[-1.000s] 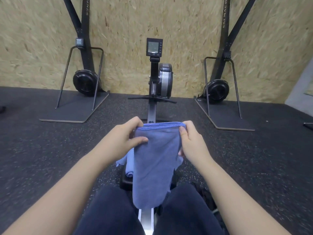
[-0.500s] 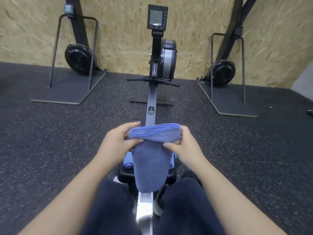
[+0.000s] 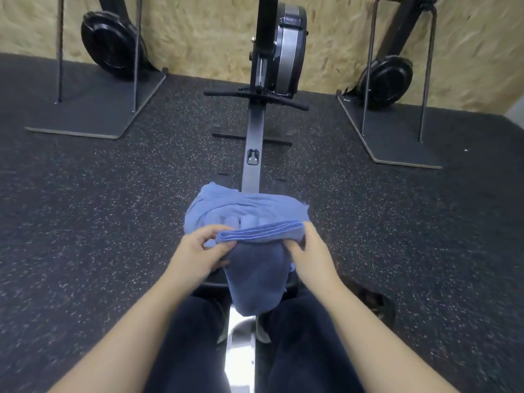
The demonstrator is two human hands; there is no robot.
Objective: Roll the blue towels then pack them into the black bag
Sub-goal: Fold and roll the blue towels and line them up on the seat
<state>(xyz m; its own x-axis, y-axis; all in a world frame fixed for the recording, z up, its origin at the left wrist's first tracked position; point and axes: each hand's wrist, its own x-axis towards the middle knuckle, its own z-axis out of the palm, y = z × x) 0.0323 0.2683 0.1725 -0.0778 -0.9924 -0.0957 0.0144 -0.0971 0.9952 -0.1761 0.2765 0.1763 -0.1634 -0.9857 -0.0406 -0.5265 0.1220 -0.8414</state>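
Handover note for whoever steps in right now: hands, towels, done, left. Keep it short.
Left hand: pinches the left end of the folded top edge of the held blue towel.
Right hand: grips the right end of that same edge.
The held towel hangs down between the knees, above the rowing machine rail.
The other blue towels lie in a loose heap just beyond the hands; what they rest on is hidden.
Black bag: not identifiable in view.
Done: top edge folded over, roll barely begun.
Left: finish this roll, roll the heap, find the bag, pack everything.
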